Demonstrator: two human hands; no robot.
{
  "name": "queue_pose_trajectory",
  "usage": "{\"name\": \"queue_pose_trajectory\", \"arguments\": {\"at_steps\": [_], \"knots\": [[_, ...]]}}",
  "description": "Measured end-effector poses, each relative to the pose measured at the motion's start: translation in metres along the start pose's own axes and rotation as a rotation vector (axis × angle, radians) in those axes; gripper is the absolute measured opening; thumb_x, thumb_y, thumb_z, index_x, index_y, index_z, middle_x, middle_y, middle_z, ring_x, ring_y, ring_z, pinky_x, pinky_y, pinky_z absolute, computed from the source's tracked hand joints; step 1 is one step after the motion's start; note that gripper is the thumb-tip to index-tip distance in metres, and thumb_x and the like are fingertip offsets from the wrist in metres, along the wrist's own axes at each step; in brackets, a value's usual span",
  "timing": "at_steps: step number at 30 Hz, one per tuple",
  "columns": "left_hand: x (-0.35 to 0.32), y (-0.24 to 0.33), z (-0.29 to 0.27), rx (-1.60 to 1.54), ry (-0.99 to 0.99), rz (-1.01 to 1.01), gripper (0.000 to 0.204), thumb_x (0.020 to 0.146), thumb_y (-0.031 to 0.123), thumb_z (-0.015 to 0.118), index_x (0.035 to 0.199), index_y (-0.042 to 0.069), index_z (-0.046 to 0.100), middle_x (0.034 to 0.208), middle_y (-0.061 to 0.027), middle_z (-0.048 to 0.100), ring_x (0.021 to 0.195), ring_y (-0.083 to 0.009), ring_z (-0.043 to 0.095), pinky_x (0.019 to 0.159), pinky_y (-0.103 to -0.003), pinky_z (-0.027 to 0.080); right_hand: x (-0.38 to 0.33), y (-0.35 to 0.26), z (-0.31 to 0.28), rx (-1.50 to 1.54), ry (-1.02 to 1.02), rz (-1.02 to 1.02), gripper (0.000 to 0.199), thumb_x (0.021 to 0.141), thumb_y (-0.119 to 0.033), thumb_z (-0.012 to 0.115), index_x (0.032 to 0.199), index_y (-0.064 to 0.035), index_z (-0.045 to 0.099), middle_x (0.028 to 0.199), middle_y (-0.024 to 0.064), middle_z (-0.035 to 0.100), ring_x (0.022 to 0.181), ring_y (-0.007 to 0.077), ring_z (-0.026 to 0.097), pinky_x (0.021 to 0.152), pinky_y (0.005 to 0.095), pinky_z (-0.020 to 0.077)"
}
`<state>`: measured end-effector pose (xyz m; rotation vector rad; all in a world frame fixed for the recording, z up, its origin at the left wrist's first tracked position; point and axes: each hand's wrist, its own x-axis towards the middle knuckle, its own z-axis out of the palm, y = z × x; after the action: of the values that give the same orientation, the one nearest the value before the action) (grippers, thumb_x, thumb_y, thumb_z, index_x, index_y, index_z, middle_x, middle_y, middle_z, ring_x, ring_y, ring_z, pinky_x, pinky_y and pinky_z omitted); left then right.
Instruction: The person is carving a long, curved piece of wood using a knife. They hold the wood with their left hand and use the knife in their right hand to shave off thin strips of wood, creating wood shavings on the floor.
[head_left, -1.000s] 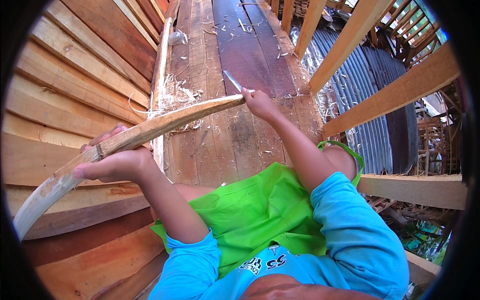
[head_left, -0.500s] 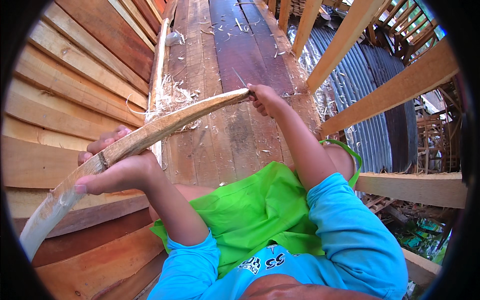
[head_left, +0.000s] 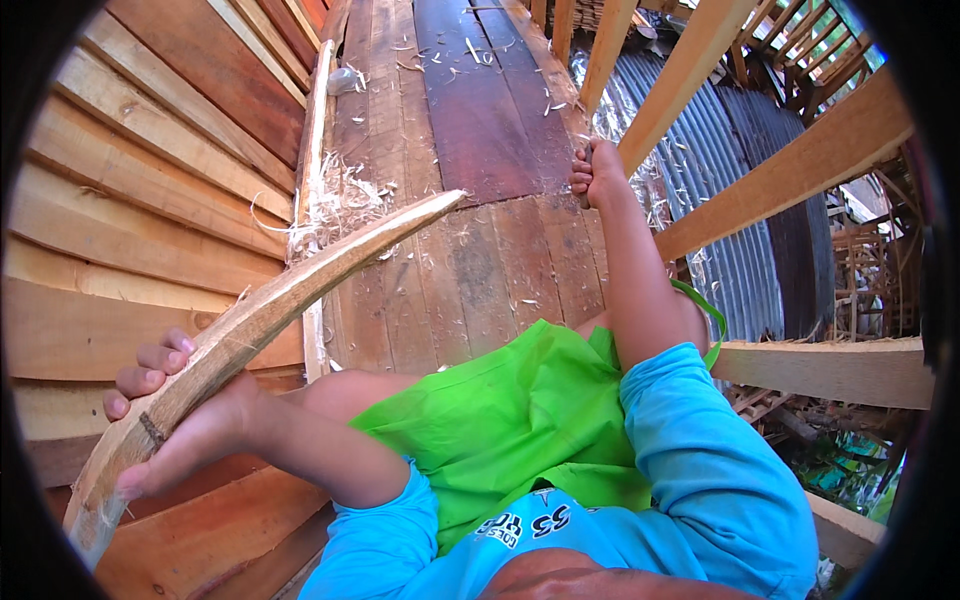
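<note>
A long, curved piece of pale wood [head_left: 330, 265] slants across the left side, its pointed far end over the floor. My left hand [head_left: 215, 425] wraps round its thick near part, fingers on the far side and thumb along the near edge. A dark line crosses the wood by that hand. My right hand [head_left: 602, 175] is a closed fist beside the upright posts, apart from the wood. The knife it holds is mostly hidden by the fist; its thin blade is hard to make out against the bright background.
Curled wood shavings [head_left: 345, 200] lie on the plank floor [head_left: 480, 265], along a pale rail [head_left: 314, 150]. A plank wall [head_left: 140, 190] closes the left side. Slanted posts [head_left: 690, 80] stand on the right, with corrugated metal sheets [head_left: 735, 250] beyond. A clear container [head_left: 342, 80] sits far left.
My right hand with the knife has moved off the wood's tip, away to the right and farther forward. My left hand has drawn the wood slightly down and nearer me.
</note>
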<state>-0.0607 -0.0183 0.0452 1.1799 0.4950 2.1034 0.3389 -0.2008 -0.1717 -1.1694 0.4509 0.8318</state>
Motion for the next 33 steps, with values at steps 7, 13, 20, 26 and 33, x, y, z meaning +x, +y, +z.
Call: {"name": "queue_pose_trajectory", "arguments": {"at_steps": [7, 13, 20, 26, 33], "knots": [[-0.004, -0.004, 0.002, 0.026, -0.042, -0.063, 0.078, 0.073, 0.090, 0.036, 0.090, 0.014, 0.043, 0.062, -0.0001, 0.042, 0.050, -0.0141, 0.042, 0.049, -0.028, 0.041, -0.026, 0.029, 0.057, 0.315, 0.422, -0.300, 0.031, 0.099, -0.037, 0.038, 0.084, -0.0105, 0.043, 0.060, -0.0003, 0.039, 0.045, 0.0111, 0.033, 0.041, 0.0275, 0.0272], [-0.001, -0.002, 0.001, -0.003, -0.078, -0.142, 0.078, 0.075, 0.090, 0.032, 0.090, 0.014, 0.042, 0.062, -0.0001, 0.042, 0.049, -0.0134, 0.043, 0.048, -0.026, 0.041, -0.054, 0.062, 0.094, -0.983, -0.384, -0.558, 0.037, 0.098, -0.033, 0.047, 0.107, -0.0011, 0.064, 0.091, 0.0154, 0.067, 0.078, 0.0237, 0.065, 0.065, 0.0353, 0.0507], [-0.011, -0.017, 0.011, -0.011, -0.019, -0.150, 0.076, 0.078, 0.088, 0.031, 0.090, 0.013, 0.041, 0.060, -0.0007, 0.042, 0.047, -0.0144, 0.044, 0.046, -0.025, 0.043, -0.058, 0.081, 0.079, -1.182, -0.406, -0.623, 0.038, 0.093, -0.029, 0.056, 0.115, 0.0024, 0.058, 0.096, 0.0164, 0.066, 0.082, 0.0225, 0.064, 0.070, 0.0350, 0.0510], [-0.038, -0.055, 0.029, 0.175, 0.018, -0.025, 0.077, 0.084, 0.082, 0.030, 0.088, 0.005, 0.041, 0.057, -0.0052, 0.044, 0.046, -0.0186, 0.050, 0.044, -0.031, 0.048, -0.058, 0.122, 0.083, -1.160, -0.368, -0.239, 0.031, 0.091, -0.028, 0.060, 0.102, 0.0010, 0.061, 0.076, 0.0101, 0.062, 0.063, 0.0185, 0.060, 0.053, 0.0342, 0.0490], [-0.056, -0.071, 0.034, 0.244, -0.003, -0.113, 0.071, 0.094, 0.065, 0.034, 0.096, -0.005, 0.043, 0.071, -0.0141, 0.049, 0.057, -0.0248, 0.056, 0.052, -0.036, 0.051, -0.046, 0.152, 0.083, -1.119, -0.396, -0.721, 0.027, 0.097, -0.029, 0.053, 0.096, -0.0027, 0.056, 0.065, 0.0051, 0.054, 0.050, 0.0133, 0.049, 0.043, 0.0305, 0.0371]]}}
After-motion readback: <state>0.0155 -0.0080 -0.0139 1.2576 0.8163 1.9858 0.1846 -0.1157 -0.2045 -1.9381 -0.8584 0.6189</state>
